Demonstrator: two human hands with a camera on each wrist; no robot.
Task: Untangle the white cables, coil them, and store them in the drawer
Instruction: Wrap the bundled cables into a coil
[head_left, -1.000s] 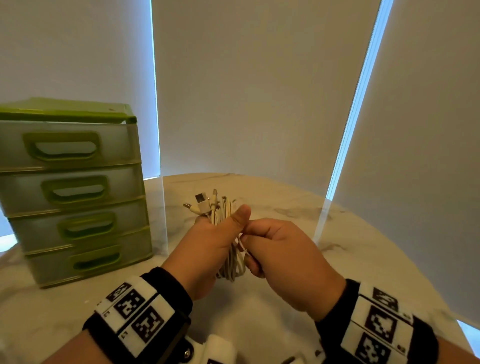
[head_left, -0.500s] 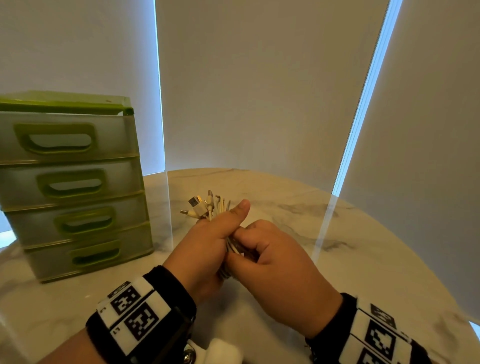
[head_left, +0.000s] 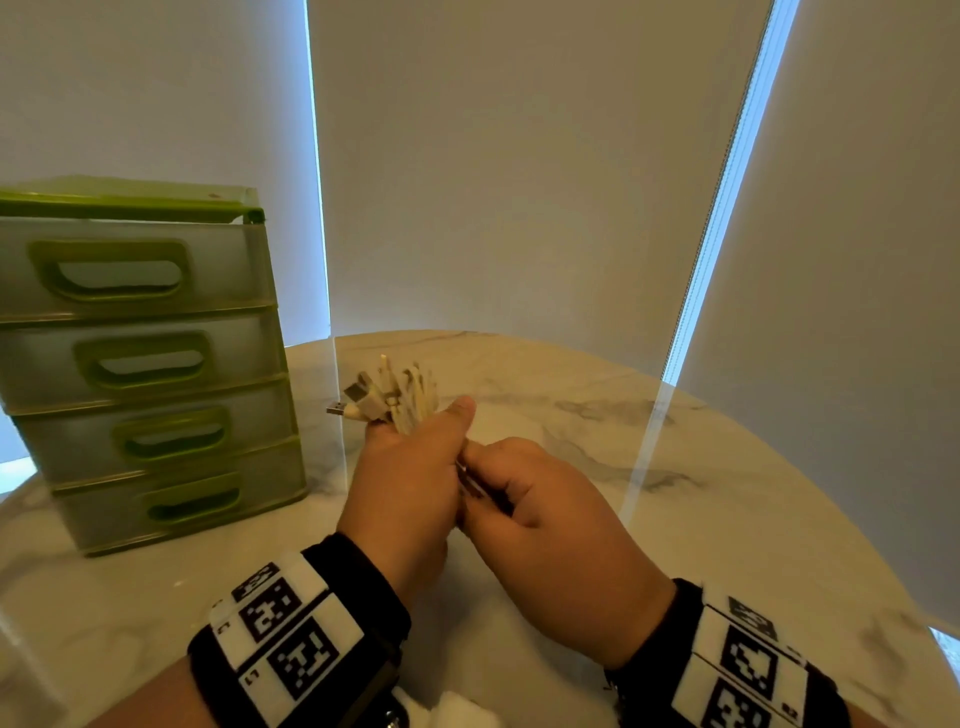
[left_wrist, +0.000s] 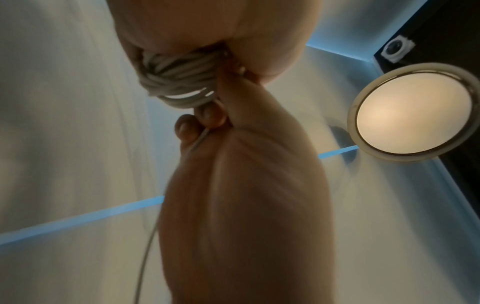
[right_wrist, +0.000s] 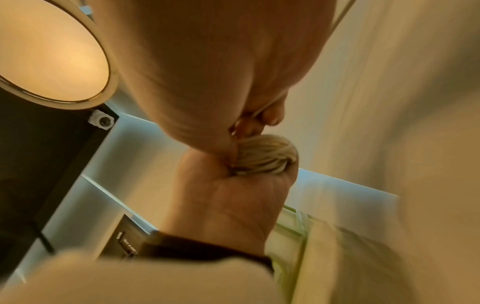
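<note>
White cables (head_left: 410, 395) sit bunched in your left hand (head_left: 405, 483), gripped so the coil holds; your right hand (head_left: 540, 525) pinches, probably, the loose strand.

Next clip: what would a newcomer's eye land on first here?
The two hands meeting above the marble table: the left hand grips a bundle of white cables, plugs fanning out on top, while the right hand pinches a strand beside it. At left stands a green drawer unit, all four drawers shut.
</note>
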